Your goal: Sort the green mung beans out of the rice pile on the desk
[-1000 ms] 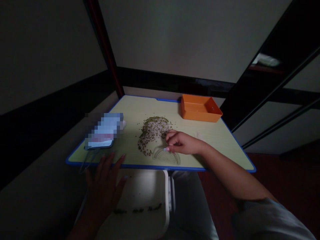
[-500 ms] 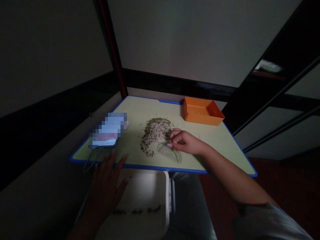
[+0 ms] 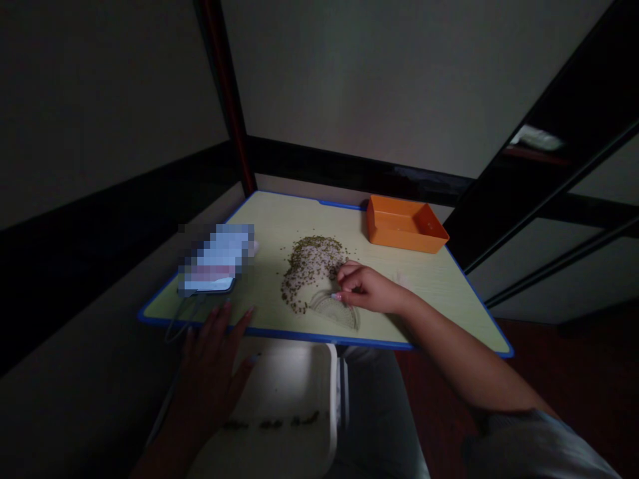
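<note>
My right hand [image 3: 367,287] is closed, its thumb and finger pinching the upper edge of a clear half-round protractor [image 3: 335,311] just above or on the tabletop. Right behind the protractor spreads a heap of small greenish-brown grains [image 3: 314,256] with paler stuff among them; their exact kind is too small to tell. A thin tail of grains runs down the left side of the heap towards the protractor. My left hand [image 3: 214,352] lies with fingers spread at the table's front edge, over the rim of a white tub, holding nothing.
An orange open box [image 3: 404,233] stands at the table's back right. On the left lies a phone [image 3: 217,263], partly blurred out, with a cable [image 3: 180,326]. Below the blue-edged table [image 3: 449,303], the white tub [image 3: 299,379] holds several dark clumps.
My right hand has shifted slightly left and towards me, and the protractor with it, closer to the tail of grains. My left hand has hardly moved.
</note>
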`<control>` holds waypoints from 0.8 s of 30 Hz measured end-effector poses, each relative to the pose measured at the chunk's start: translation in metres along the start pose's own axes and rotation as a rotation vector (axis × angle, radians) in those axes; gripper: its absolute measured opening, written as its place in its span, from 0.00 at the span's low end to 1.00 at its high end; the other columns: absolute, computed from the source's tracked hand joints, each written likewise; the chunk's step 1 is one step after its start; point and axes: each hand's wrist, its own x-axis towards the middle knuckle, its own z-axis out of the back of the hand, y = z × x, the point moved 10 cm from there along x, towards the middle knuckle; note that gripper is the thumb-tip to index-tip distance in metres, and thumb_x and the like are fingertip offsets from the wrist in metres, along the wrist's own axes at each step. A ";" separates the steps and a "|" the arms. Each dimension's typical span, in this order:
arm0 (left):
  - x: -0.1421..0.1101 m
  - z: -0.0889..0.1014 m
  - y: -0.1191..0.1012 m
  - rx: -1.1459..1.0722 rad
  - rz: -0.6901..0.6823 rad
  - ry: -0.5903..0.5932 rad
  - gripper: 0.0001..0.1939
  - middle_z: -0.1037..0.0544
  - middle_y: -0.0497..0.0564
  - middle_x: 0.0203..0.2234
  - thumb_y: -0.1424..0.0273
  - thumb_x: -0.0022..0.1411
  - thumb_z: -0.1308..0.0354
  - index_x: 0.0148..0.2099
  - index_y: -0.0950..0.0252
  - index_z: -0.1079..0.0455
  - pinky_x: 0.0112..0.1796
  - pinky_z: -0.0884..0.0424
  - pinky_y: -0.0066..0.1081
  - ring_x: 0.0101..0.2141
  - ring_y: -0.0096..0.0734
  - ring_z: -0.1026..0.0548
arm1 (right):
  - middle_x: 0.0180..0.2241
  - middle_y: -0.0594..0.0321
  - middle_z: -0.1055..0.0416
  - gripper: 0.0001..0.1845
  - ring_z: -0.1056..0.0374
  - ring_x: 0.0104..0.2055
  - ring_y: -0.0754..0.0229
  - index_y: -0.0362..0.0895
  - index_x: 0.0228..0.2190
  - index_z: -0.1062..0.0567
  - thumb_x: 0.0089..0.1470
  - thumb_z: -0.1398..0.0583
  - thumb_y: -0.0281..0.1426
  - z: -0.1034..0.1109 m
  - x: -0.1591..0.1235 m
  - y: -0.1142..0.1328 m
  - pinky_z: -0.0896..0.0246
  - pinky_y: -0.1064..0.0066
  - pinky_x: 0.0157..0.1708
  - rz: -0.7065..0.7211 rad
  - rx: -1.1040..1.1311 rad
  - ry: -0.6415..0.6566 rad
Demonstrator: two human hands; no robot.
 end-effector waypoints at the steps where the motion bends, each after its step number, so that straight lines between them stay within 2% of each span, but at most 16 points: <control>1: 0.000 0.000 0.000 -0.003 0.005 -0.003 0.35 0.50 0.59 0.74 0.59 0.69 0.55 0.74 0.49 0.61 0.66 0.47 0.65 0.72 0.57 0.49 | 0.26 0.64 0.35 0.25 0.38 0.35 0.60 0.43 0.17 0.29 0.65 0.39 0.36 0.002 -0.001 -0.002 0.42 0.64 0.43 -0.014 -0.015 -0.007; 7: 0.002 0.002 0.000 -0.011 0.003 0.009 0.35 0.45 0.60 0.73 0.59 0.69 0.54 0.74 0.47 0.61 0.64 0.46 0.73 0.71 0.60 0.47 | 0.27 0.62 0.34 0.23 0.38 0.36 0.60 0.43 0.17 0.28 0.64 0.38 0.34 0.009 -0.004 -0.009 0.44 0.66 0.42 -0.067 -0.070 -0.021; 11: 0.003 0.006 -0.003 -0.024 0.016 -0.007 0.34 0.44 0.60 0.72 0.60 0.70 0.56 0.74 0.48 0.60 0.62 0.45 0.75 0.71 0.60 0.45 | 0.27 0.63 0.35 0.23 0.39 0.36 0.60 0.43 0.17 0.29 0.64 0.38 0.33 0.009 -0.004 -0.013 0.44 0.66 0.42 -0.098 -0.108 -0.019; 18: 0.004 0.007 -0.006 -0.034 0.026 -0.025 0.32 0.42 0.63 0.71 0.60 0.70 0.56 0.73 0.51 0.54 0.62 0.45 0.76 0.70 0.60 0.45 | 0.26 0.64 0.37 0.23 0.39 0.35 0.60 0.43 0.18 0.30 0.66 0.40 0.34 0.003 -0.001 -0.018 0.45 0.66 0.42 -0.123 -0.141 -0.014; 24: 0.005 0.008 -0.004 -0.061 0.068 0.005 0.30 0.41 0.63 0.71 0.58 0.70 0.59 0.71 0.55 0.47 0.63 0.47 0.77 0.70 0.60 0.45 | 0.27 0.64 0.36 0.23 0.40 0.36 0.59 0.43 0.19 0.30 0.66 0.40 0.36 0.000 0.001 -0.018 0.45 0.65 0.43 -0.116 -0.123 0.010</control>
